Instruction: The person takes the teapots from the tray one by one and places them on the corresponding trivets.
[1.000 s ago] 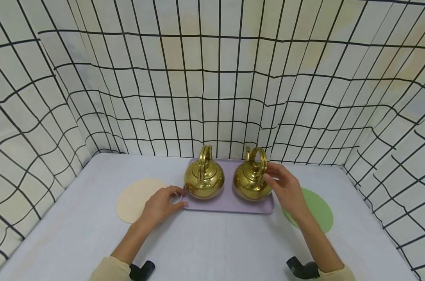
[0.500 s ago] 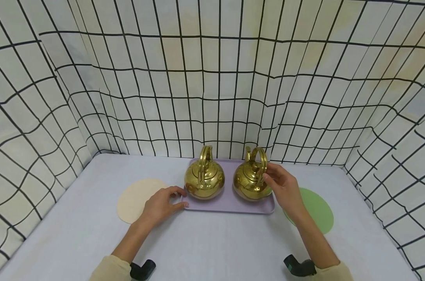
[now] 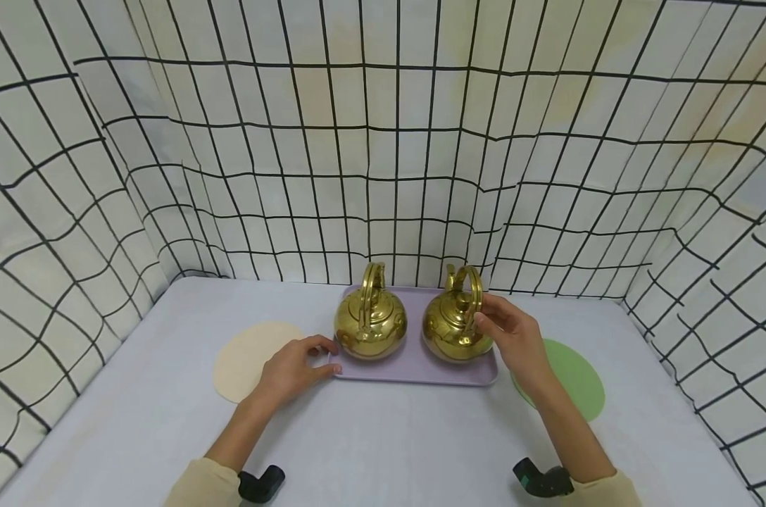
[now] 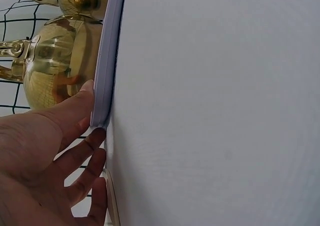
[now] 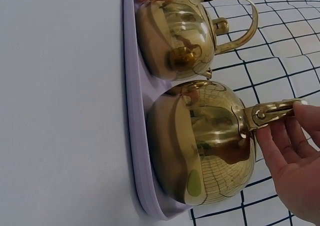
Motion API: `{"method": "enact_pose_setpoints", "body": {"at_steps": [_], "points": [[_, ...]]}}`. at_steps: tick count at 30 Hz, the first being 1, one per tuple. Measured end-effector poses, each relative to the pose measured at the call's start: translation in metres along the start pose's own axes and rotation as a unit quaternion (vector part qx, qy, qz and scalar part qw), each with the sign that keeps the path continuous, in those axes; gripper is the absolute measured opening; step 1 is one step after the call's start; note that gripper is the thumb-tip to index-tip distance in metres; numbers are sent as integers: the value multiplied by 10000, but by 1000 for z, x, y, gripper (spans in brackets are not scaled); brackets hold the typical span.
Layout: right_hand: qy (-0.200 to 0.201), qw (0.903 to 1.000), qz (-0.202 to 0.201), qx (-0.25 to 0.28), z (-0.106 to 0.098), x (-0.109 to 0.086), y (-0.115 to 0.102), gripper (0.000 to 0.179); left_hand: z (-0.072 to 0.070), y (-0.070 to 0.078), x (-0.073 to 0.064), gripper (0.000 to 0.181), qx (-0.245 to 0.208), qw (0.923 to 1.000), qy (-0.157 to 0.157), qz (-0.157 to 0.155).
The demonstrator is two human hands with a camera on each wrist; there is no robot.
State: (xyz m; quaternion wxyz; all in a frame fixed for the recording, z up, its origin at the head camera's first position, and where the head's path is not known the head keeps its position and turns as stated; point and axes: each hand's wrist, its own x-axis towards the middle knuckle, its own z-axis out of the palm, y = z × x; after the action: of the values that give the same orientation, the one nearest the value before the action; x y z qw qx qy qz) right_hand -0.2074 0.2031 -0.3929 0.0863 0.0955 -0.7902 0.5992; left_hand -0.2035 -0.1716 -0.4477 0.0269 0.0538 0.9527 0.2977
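Note:
Two round brass kettles stand on a lilac tray (image 3: 415, 371) at the back of the table. My left hand (image 3: 319, 357) lies flat at the tray's front left corner, thumb against the rim, beside the left kettle (image 3: 370, 327). The left wrist view shows the thumb on the tray edge (image 4: 107, 61) and the fingers (image 4: 92, 158) on the table. My right hand (image 3: 484, 313) pinches the upright handle (image 5: 270, 111) of the right kettle (image 3: 449, 329) between thumb and fingers. In the right wrist view that kettle (image 5: 200, 146) sits nearest, with the other kettle (image 5: 175, 36) behind it.
A cream round mat (image 3: 243, 355) lies left of the tray and a green round mat (image 3: 573, 377) lies right of it, partly under my right forearm. The grey table (image 3: 383, 443) is walled on three sides by a checked cloth (image 3: 383, 176).
My right hand has closed slightly on the right kettle's handle. The left hand and both kettles stay where they were.

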Motion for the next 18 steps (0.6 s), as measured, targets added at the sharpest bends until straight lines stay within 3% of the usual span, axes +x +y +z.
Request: {"method": "enact_pose_setpoints", "body": {"at_steps": [10, 18], "points": [[-101, 9999, 101, 9, -3, -2, -2, 38, 0, 2, -1, 27, -21, 10000, 14, -23], [-76, 9995, -293, 35, -12, -2, -6, 36, -1, 3, -2, 26, -16, 10000, 3, -20]]}}
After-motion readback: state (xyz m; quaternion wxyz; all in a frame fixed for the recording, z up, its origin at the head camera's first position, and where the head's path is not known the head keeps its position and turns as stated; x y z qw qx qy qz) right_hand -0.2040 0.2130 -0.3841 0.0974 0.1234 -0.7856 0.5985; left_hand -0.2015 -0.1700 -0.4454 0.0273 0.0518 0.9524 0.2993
